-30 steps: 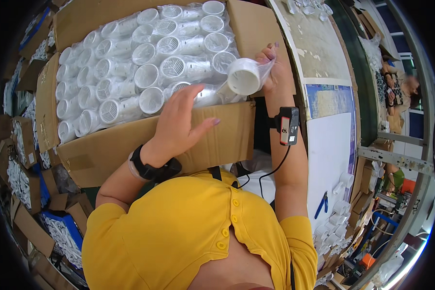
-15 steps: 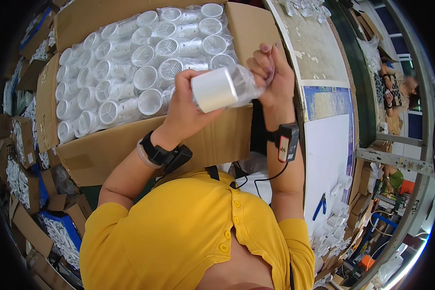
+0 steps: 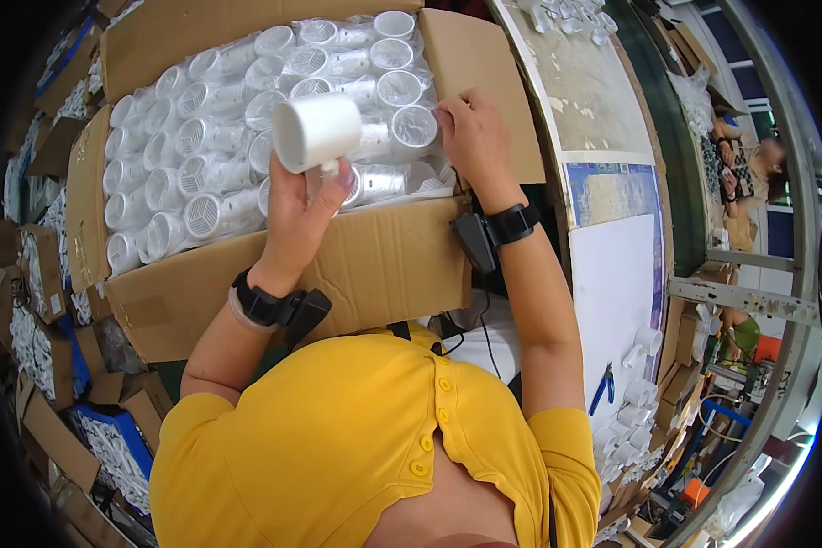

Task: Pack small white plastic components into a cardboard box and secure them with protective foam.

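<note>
Left hand grips a white cylindrical part above the cardboard box; right hand pinches plastic wrapping inside it.

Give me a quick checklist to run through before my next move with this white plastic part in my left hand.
1. Hold on the white cylindrical plastic part: the left hand has it from below, lifted over the box. Ok.
2. Bag off the part: it looks bare, with no clear wrap seen on it. Ok.
3. Right hand free: it rests on the bagged white parts at the box's right end; whether it pinches a bag, cannot tell.
4. Large open cardboard box: flaps folded out, rows of wrapped parts within reach. Ok.
5. Space on the white worktop at right: a bare stretch shows. Ok.
</note>
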The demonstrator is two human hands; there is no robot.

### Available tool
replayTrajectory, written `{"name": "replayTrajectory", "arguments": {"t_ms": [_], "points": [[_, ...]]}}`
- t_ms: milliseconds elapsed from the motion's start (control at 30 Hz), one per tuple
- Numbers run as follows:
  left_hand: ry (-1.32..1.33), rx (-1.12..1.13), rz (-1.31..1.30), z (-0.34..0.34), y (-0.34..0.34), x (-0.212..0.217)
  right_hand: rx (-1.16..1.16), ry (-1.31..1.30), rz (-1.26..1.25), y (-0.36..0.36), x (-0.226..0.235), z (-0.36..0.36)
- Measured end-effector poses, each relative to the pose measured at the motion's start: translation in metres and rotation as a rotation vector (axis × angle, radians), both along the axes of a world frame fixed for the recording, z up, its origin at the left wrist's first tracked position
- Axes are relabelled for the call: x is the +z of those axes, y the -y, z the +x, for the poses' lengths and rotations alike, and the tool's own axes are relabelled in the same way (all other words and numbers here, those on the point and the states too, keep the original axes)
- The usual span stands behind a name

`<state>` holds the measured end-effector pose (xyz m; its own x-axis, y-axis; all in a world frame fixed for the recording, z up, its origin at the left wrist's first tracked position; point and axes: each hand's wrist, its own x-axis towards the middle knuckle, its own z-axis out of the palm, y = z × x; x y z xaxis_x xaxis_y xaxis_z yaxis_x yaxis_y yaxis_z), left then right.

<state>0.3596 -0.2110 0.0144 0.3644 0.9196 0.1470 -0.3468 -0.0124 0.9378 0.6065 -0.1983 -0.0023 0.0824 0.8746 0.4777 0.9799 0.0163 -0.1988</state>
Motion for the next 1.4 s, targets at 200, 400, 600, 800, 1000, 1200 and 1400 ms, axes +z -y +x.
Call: {"name": "replayTrajectory", "arguments": {"t_ms": [200, 400, 600, 800, 1000, 1200, 1400], "points": [[-0.187, 0.002, -0.003, -0.016, 0.0, -0.007, 0.14, -1.1, 0.001, -0.007, 0.032, 0.004], [-0.139, 0.049, -0.062, -0.013, 0.0, -0.015, 0.155, -1.861, 0.261, -0.008, 0.051, 0.025], [-0.072, 0.035, -0.107, -0.016, 0.0, -0.019, 0.456, -1.576, 0.213, 0.007, 0.075, 0.074], [-0.013, -0.016, -0.09, -0.015, -0.004, -0.015, 0.194, -0.438, -0.092, -0.027, 0.038, 0.025], [-0.016, -0.028, -0.125, -0.016, -0.006, -0.011, 0.172, 0.081, -0.296, -0.059, 0.014, 0.021], [0.01, -0.024, -0.129, -0.017, -0.019, 0.011, 0.357, -0.505, -0.174, -0.052, 0.013, 0.047], [0.072, -0.038, -0.15, -0.005, -0.04, 0.044, 0.484, -1.586, -0.167, -0.043, 0.04, 0.051]]}}
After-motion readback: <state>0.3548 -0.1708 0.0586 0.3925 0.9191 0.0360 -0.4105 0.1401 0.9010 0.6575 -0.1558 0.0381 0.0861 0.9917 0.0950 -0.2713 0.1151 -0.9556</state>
